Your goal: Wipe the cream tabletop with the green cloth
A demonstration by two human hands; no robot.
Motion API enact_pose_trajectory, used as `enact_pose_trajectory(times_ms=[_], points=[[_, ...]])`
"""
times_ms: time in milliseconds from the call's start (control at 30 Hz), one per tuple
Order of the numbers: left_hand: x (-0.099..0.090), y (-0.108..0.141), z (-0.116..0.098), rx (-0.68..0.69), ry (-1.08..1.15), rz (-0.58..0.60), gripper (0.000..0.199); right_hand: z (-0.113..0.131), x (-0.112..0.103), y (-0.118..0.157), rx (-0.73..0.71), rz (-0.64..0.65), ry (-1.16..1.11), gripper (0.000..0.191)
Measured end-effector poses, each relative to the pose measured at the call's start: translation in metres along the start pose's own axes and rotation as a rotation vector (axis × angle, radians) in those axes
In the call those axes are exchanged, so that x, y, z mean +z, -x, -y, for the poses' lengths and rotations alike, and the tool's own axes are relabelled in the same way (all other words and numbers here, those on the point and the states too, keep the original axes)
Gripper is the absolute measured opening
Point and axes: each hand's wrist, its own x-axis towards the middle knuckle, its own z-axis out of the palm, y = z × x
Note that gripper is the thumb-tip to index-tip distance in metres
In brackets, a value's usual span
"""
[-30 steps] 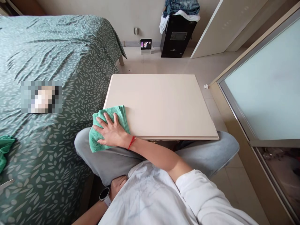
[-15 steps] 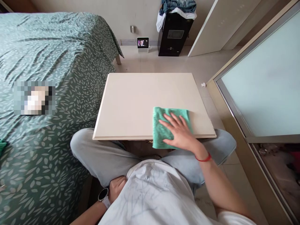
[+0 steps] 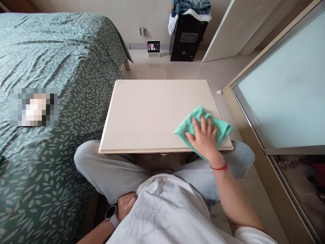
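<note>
My right hand [image 3: 204,139], with a red string [image 3: 218,167] at the wrist, presses a crumpled green microfibre cloth [image 3: 221,130] onto the right part of a cream tabletop [image 3: 147,115]. The fingers are spread, and the cloth sticks out on both sides of the palm, near the table's front edge. My left hand [image 3: 126,205], with a white-strapped watch [image 3: 111,213], rests on my lower leg below the table, partly hidden by my white shirt.
My crossed legs in pale jeans [image 3: 109,169] lie under the table's front edge. A bed with a green leaf-patterned cover [image 3: 58,78] fills the left. Frosted glass [image 3: 284,78] stands right. A black cabinet [image 3: 186,42] and small screen [image 3: 153,48] stand ahead.
My right hand has swept from the table's left front corner to its right side, carrying the cloth. The cloth has turned and bunched over the last half second. My left hand has stayed put.
</note>
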Motion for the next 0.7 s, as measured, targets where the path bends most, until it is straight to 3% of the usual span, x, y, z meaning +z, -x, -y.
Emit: enact_pose_trajectory(times_ms=[167,267,333,400,467,533,600,700], points=[[0.001,0.001,0.001,-0.008,-0.007,0.003,0.036,0.146,-0.008,0.0,-0.492,0.136,-0.112,0.091],[0.0,0.002,0.002,-0.009,-0.018,0.005,0.037,0.226,-0.008,-0.006,-0.759,0.142,-0.16,0.092],[0.0,0.002,0.002,-0.005,-0.025,0.008,0.037,0.265,-0.007,-0.011,-0.874,0.117,-0.181,0.087],[-0.001,0.002,0.002,-0.006,-0.032,0.014,0.038,0.284,-0.004,-0.016,-0.938,0.104,-0.197,0.081],[-0.001,0.002,0.002,-0.012,-0.037,0.018,0.039,0.281,-0.002,-0.019,-0.964,0.107,-0.221,0.077],[0.0,0.002,0.002,-0.019,-0.036,0.016,0.039,0.255,-0.001,-0.017,-0.941,0.109,-0.25,0.077],[0.001,0.003,0.002,-0.023,-0.03,0.007,0.038,0.21,-0.001,-0.012,-0.852,0.105,-0.263,0.079],[0.002,0.002,0.001,-0.021,-0.018,-0.011,0.036,0.119,-0.002,0.003,-0.626,0.099,-0.215,0.081]])
